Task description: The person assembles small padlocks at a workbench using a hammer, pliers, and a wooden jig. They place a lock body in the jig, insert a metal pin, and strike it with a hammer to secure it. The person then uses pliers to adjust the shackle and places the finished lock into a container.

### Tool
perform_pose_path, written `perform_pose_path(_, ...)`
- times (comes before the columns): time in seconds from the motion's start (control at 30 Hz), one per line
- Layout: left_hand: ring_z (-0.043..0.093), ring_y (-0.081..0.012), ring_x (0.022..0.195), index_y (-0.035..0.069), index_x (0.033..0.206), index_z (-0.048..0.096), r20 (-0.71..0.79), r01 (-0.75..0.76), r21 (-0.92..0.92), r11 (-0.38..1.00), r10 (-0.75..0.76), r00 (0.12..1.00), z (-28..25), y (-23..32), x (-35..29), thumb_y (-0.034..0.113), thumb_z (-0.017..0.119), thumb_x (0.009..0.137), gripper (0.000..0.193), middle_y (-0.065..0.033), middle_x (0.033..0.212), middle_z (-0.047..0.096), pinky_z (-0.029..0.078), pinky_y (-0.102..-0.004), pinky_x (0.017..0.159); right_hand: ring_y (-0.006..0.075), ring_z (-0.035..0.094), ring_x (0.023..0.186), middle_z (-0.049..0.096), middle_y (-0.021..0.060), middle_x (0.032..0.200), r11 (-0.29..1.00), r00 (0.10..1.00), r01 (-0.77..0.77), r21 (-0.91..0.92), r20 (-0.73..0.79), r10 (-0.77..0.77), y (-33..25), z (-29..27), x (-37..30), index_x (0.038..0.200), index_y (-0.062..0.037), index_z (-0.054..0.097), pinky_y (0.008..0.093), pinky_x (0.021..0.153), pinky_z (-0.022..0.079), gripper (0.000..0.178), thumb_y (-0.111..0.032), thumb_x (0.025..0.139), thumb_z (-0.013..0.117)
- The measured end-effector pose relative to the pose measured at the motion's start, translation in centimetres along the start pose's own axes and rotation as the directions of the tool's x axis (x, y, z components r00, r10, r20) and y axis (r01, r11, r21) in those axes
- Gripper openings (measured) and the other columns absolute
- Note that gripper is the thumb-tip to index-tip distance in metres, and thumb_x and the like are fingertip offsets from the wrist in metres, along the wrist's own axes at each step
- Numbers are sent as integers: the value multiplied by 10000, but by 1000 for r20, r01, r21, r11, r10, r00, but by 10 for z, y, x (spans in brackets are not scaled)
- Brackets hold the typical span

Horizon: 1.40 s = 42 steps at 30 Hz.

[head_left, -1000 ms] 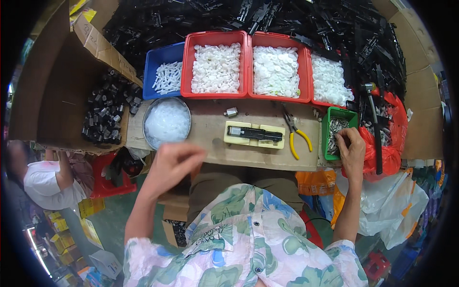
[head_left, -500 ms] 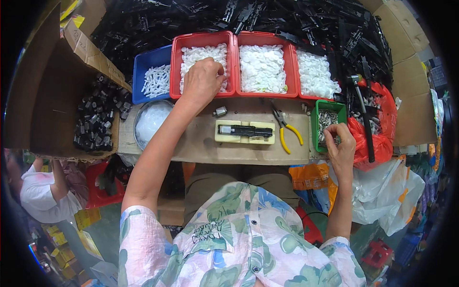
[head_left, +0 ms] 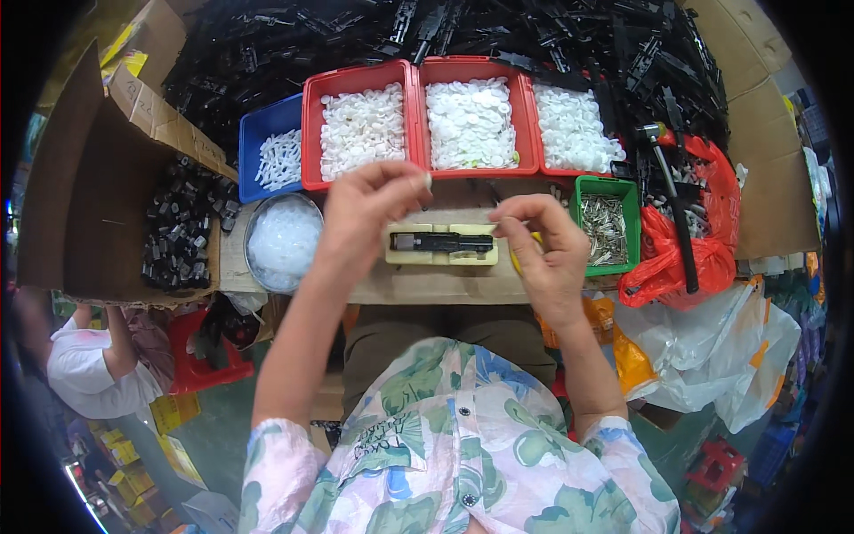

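My left hand (head_left: 369,214) is closed in a pinch on a small white plastic piece (head_left: 428,182), just in front of the red bins. Opposite it, my right hand (head_left: 544,254) pinches a thin metal pin (head_left: 496,222), mostly covered by the fingertips. Between and below the hands, a cream block (head_left: 442,258) cradles a long black part (head_left: 454,242) with a grey end piece (head_left: 405,241) at its left. My right hand hides most of the yellow-handled pliers (head_left: 516,258). Beyond my right hand stands a green bin (head_left: 633,218) of metal pins.
Three red bins (head_left: 310,133) hold small white pieces, beside a blue bin (head_left: 250,147) of white pegs. A metal bowl (head_left: 253,267), a box (head_left: 89,178) of black parts, a hammer (head_left: 680,209) and a red bag (head_left: 658,276) flank the cardboard. Black parts (head_left: 338,40) pile up behind.
My left hand has come back from the left red bin with a white piece. My right hand has left the green bin and moved left toward the cream block with a pin.
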<state>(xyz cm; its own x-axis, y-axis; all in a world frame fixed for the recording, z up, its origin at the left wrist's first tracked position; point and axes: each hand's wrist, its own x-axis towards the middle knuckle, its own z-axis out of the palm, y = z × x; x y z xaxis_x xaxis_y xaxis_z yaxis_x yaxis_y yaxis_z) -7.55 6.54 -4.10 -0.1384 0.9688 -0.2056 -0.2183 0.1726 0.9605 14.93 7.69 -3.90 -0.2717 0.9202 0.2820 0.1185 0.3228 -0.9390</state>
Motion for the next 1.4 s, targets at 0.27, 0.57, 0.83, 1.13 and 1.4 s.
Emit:
perform_pose_path(0.27,647,-122,833,12,1094,658,278,309,-700,644,-153,948,17,-51,-48,75,665,950,157,-74,949,689,519,-200,687,210,671,831,676,108,927,993,992,109,54,56,-112,2,35,-4,961,26,616,316,755,529,58,-8,927,649)
perform_pose_path(0.57,647,-116,821,18,1078,655,272,300,-671,678,-151,950,8,-54,-54,68,677,938,150,-71,935,694,508,-209,697,251,668,811,660,126,902,976,961,195,-99,218,-170,-7,33,1,962,28,613,337,724,522,89,9,896,670)
perform_pose_path(0.83,649,-112,806,24,1031,663,200,248,-680,690,-151,968,12,-59,-61,31,704,910,128,-62,929,702,514,-227,711,248,665,803,665,119,887,994,985,89,-58,153,-79,-2,30,-7,952,27,629,339,733,520,145,16,839,719)
perform_pose_path(1.13,609,-99,785,22,1033,675,94,119,-525,843,-82,992,22,-58,-75,-12,764,849,207,-31,945,651,504,-225,684,242,684,816,690,121,879,991,968,131,-29,220,-121,4,22,-19,916,36,663,328,705,529,121,58,812,721)
perform_pose_path(1.4,617,-93,891,4,1142,678,68,-75,-162,984,87,994,10,-50,-72,-30,751,849,305,-16,1018,645,528,-243,802,247,678,822,670,133,918,989,930,149,-5,341,-138,9,25,-8,935,38,662,329,695,536,124,64,823,708)
